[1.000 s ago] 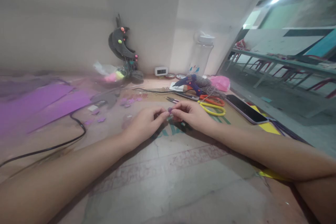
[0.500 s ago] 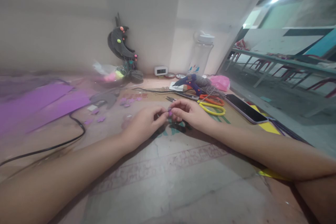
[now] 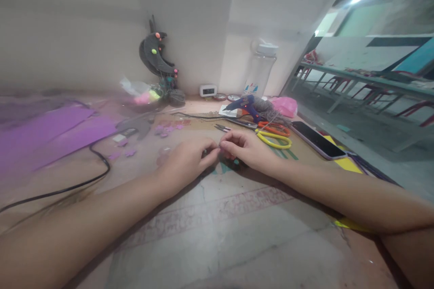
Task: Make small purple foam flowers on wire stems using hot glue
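Above the middle of the table my left hand (image 3: 190, 158) and my right hand (image 3: 246, 146) meet at the fingertips. Thumb and forefinger of each are pinched together. Whatever lies between them is too small or hidden to name. Just beyond my right hand are the scissors with yellow handles (image 3: 274, 139), and orange-handled scissors (image 3: 275, 128) lie behind those. Several small purple flower cut-outs (image 3: 164, 130) rest on the table past my left hand, and another purple flower (image 3: 130, 153) is farther left.
Purple sheets (image 3: 57, 131) and a black cable (image 3: 107, 167) occupy the left. At the back are a blue glue gun (image 3: 248, 107), grey yarn (image 3: 267, 110), a clear bottle (image 3: 259, 72) and a small digital clock (image 3: 208, 90). A grey crescent ornament (image 3: 153, 54) hangs on the wall. A phone (image 3: 318, 140) lies right.
The small purple piece that showed between my fingertips is now out of sight. My fingers have shifted slightly, and a dark strand-like thing beneath my right hand shows less.
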A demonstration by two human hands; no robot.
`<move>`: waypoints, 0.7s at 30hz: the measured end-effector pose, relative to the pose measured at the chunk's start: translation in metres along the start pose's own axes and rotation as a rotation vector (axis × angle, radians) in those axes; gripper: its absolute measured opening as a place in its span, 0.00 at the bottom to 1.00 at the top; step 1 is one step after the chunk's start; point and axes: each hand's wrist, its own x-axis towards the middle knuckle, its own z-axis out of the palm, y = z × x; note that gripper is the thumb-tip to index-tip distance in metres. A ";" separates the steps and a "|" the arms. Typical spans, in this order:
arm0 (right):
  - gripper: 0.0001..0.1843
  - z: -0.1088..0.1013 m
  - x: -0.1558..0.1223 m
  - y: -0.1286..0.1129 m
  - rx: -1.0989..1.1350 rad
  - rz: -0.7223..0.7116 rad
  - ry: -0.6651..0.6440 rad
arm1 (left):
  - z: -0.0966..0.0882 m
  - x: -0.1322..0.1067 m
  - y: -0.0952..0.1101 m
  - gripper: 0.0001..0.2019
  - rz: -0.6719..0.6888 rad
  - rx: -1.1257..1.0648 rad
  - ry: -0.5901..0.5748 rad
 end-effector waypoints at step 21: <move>0.11 0.000 -0.001 -0.001 -0.124 -0.030 0.037 | -0.003 -0.001 0.004 0.13 0.011 0.017 -0.027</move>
